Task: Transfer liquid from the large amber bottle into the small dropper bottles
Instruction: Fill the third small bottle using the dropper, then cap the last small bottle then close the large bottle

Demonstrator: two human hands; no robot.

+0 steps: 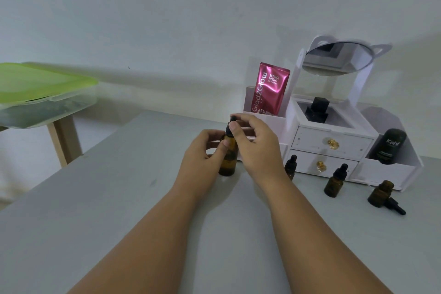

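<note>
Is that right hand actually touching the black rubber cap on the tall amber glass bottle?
Touching. The head view shows the right hand pinching the black rubber cap atop the tall amber glass bottle, held by the left hand.

large amber bottle (228, 161) upright, black cap (228, 128) on; right of it two capped small dropper bottles (290, 167) (334, 182), a third bottle (380, 193) open, dropper (395, 207) lying beside

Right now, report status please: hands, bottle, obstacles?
Left hand grips large amber bottle. Right hand pinches its dropper cap. One small bottle uncapped. No obstruction.
</note>
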